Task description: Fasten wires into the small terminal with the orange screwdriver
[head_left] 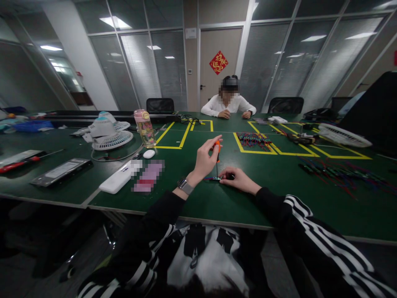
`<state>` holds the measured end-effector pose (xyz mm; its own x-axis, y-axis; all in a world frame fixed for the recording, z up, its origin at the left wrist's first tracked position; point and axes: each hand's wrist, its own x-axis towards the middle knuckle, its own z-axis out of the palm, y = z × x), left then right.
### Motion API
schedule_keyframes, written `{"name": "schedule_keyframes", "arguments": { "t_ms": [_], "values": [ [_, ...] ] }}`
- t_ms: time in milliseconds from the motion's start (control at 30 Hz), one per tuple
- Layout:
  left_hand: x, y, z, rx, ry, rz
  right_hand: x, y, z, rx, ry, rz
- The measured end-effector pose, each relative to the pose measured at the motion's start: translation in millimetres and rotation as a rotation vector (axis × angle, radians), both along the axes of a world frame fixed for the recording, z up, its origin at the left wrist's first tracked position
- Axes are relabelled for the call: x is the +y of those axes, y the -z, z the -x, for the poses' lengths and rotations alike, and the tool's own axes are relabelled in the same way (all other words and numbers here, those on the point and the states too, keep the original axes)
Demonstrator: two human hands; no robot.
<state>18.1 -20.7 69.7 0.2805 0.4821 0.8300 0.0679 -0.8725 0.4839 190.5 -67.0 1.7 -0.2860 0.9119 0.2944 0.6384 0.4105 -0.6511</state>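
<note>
Orange and black, the screwdriver [218, 155] stood nearly upright, its thin dark shaft reaching down to a small circuit board [215, 179] on the green desk [273, 174]. The left hand [205, 156] gripped the handle; the right hand [238, 180] pinched the board's right end. Reddish and bluish wires [209, 179] showed at its left, too small to count.

an office, by its glass partitions [164, 12], blinds [141, 66] and chairs [160, 105].
</note>
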Motion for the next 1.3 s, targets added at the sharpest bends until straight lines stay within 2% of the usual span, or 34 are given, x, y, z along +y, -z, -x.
{"name": "schedule_keyframes", "arguments": {
  "t_ms": [200, 267, 367, 467, 533, 733, 833, 1000, 1067, 1133, 1233, 1300],
  "values": [
    [-5, -1.4, 0, -0.022, -0.139, -0.081, -2, -0.1, 1, 0.014, 0.027, 0.009],
    [-6, -2.5, 1, -0.008, -0.142, -0.08, -2, 0.3, 2, 0.014, 0.025, 0.002],
    [-5, -2.2, 0, -0.014, -0.033, -0.015, -1, 1.4, 1, 0.015, 0.019, -0.001],
    [-1, 0.4, -1, -0.061, 0.124, 0.147, 0, 2.5, 1, 0.013, 0.014, 0.001],
    [2, 2.1, -3, -0.091, 0.165, 0.221, 0, 2.7, 0, 0.013, 0.012, -0.001],
    [1, 0.7, -1, -0.064, -0.031, 0.121, 0, 2.5, 0, 0.021, 0.011, -0.01],
    [0, -1.6, 1, -0.03, -0.06, 0.122, 0, 2.8, 0, 0.019, 0.011, -0.014],
    [5, -2.4, 0, -0.079, 0.163, 0.338, 0, 3.2, 0, 0.023, 0.017, -0.005],
    [6, -2.0, 0, -0.105, 0.203, 0.38, 0, 3.5, 0, 0.023, 0.022, -0.008],
    [5, -1.7, -1, -0.119, 0.142, 0.322, 0, 3.7, 1, 0.023, 0.027, -0.015],
    [1, -2.4, 1, -0.11, -0.031, 0.155, 0, 3.4, 1, 0.022, 0.03, -0.026],
    [-3, -3.3, 2, -0.085, -0.085, 0.083, 0, 2.9, 1, 0.021, 0.028, -0.024]
  ]
}}
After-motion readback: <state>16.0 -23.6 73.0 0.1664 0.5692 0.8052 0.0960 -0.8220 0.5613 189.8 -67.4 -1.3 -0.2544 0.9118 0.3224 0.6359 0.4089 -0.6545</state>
